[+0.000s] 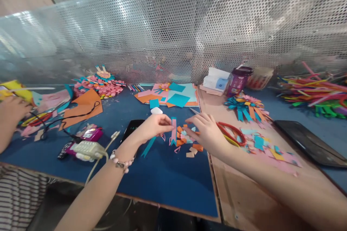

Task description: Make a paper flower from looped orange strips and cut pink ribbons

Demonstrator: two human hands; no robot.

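Over the blue tabletop, my left hand (157, 125) pinches the edge of a paper strip (174, 131), pink laid over blue with notched ends. To the right of the strip is my right hand (204, 130), its thumb and fingers curved and apart, with nothing visible between them. Small folded orange and pale paper pieces (185, 138) lie between and below the hands. Another blue strip (148, 147) rests under my left wrist. A phone (132, 130) is partly hidden behind my left forearm. Scissors with red handles (235, 130) lie beside my right wrist.
Paper sheets (180, 99) lie ahead, before a perforated metal screen (173, 32). Leftward are a paper-flower pile (99, 86), a power strip (86, 149) with cables, and another person's hand (12, 115). Rightward are a purple cup (240, 81), paper scraps (271, 148) and a black tray (309, 142).
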